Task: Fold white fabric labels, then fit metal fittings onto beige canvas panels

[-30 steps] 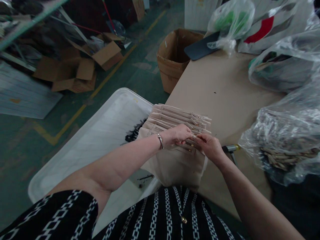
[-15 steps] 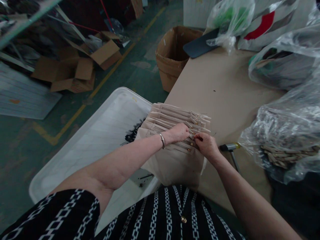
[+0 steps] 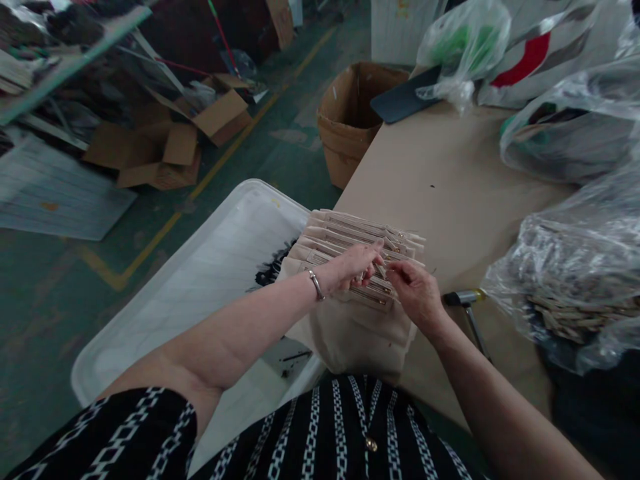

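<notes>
A stack of cream fabric pieces lies over the table edge and the tray, its zippers overlapping in rows. Small gold-coloured zipper pulls show at their right ends. My left hand, with a bracelet at the wrist, rests over the zippers. Its index finger reaches forward and the other fingers curl around something too small to name. Close beside it, my right hand has thumb and fingers pinched at a zipper end, on what looks like a zipper pull. The fingertips nearly meet.
A white plastic tray at left holds a clump of black strips. On the table lie a hammer-like tool and clear plastic bags. Cardboard boxes stand on the floor beyond.
My left hand has opened from a closed pinch, its index finger now stretched forward. My right hand stays at the zipper ends. The whole view has shifted slightly.
</notes>
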Demonstrator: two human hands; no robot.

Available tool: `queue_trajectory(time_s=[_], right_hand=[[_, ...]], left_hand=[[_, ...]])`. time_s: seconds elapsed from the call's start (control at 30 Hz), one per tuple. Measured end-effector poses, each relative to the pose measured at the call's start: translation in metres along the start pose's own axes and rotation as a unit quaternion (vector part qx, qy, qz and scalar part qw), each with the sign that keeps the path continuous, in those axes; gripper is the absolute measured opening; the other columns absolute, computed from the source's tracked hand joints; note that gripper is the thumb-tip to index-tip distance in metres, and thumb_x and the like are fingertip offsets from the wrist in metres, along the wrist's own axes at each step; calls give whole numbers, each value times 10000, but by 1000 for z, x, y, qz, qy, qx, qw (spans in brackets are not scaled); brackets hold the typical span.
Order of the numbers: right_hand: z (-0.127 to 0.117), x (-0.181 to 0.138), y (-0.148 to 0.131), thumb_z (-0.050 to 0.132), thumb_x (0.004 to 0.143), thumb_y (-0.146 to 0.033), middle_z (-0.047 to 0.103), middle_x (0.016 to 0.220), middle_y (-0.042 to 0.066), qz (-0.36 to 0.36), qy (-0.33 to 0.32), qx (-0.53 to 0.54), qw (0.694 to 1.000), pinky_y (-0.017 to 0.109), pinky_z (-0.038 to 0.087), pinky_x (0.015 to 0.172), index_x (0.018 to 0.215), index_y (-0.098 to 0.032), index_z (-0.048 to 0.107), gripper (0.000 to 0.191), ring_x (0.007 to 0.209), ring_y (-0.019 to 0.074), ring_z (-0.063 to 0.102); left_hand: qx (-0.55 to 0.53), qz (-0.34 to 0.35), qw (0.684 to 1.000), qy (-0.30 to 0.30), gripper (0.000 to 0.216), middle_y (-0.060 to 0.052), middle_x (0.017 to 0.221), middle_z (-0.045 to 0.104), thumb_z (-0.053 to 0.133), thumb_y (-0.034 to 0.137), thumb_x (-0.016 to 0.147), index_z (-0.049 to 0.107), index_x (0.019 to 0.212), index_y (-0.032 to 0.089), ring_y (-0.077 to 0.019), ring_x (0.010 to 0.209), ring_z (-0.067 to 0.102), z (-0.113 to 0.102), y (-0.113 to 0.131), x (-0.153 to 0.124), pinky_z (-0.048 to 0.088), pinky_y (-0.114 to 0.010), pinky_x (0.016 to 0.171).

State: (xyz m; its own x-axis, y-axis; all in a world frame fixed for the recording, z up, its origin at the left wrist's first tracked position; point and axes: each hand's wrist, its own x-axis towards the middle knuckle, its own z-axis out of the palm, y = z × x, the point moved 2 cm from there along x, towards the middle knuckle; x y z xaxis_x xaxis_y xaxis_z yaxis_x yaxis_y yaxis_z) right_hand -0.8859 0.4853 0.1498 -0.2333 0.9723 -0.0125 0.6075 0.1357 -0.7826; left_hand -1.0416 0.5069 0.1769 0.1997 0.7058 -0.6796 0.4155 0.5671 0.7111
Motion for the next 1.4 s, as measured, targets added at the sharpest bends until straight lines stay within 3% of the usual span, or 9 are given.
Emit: queue_trajectory(time_s=[0.17,0.33,0.43,0.6,0.7,0.8,0.93,1.2,1.4], right_hand=[[10,-1,-25,599,806,-331,635,892,50,-35,-35,38,998,297,467,700,992,-223,694,235,754,173,576],[15,2,-30,630,719,-256,635,969,56,-2,-41,127,991,345,474,775,893,-207,694,192,816,187,580],[16,3,-32,602,667,-230,642,810,30,40,-56,221,973,337,495,717,802,-199,665,152,731,179,583],[11,2,-24,469,792,-351,623,705,7,79,-48,281,955,294,519,605,807,-203,513,154,609,148,605],[3,-2,-12,438,835,-373,655,782,14,89,-23,245,965,267,491,559,877,-217,468,164,580,134,607],[-1,-8,-2,510,818,-366,634,666,-10,81,-23,170,982,257,434,530,838,-214,532,155,480,118,541],[-2,-13,5,575,764,-324,595,579,-12,62,-24,104,992,262,409,586,734,-206,599,124,544,136,528],[5,-14,33,588,719,-369,628,596,-3,100,-65,43,992,253,390,548,687,-193,670,197,560,145,537],[12,-11,32,535,744,-353,628,598,-12,112,-80,15,990,240,358,528,718,-201,690,220,552,131,520]], left_hand=[[-189,-58,980,-7,633,30,546,479,284,748,821,554,792,176,-79,396,388,12,5,-8,282,-192,400],[-224,-57,973,5,627,23,533,471,307,743,820,524,686,170,-76,379,350,21,8,-8,215,-199,372],[-239,-55,969,12,621,12,575,520,336,749,808,514,677,169,-82,414,402,26,5,-7,257,-200,380],[-233,-61,971,-11,658,36,528,461,352,806,750,535,718,174,-80,433,399,24,-1,-10,322,-205,429],[-186,-73,980,-10,636,27,542,461,360,775,775,549,741,169,-80,446,410,17,-5,-13,319,-206,436],[-99,-46,993,-42,515,25,566,446,388,646,853,507,702,169,-71,437,397,16,-8,-14,267,-200,413],[-6,2,997,-81,362,34,550,440,471,494,862,476,672,186,-72,403,378,19,-11,-12,208,-213,396],[215,107,971,9,288,34,442,412,623,156,693,485,441,156,-101,509,373,19,-9,6,252,-238,518],[301,145,942,25,218,11,455,489,600,158,701,614,484,144,-124,532,426,23,-7,13,297,-234,545]])
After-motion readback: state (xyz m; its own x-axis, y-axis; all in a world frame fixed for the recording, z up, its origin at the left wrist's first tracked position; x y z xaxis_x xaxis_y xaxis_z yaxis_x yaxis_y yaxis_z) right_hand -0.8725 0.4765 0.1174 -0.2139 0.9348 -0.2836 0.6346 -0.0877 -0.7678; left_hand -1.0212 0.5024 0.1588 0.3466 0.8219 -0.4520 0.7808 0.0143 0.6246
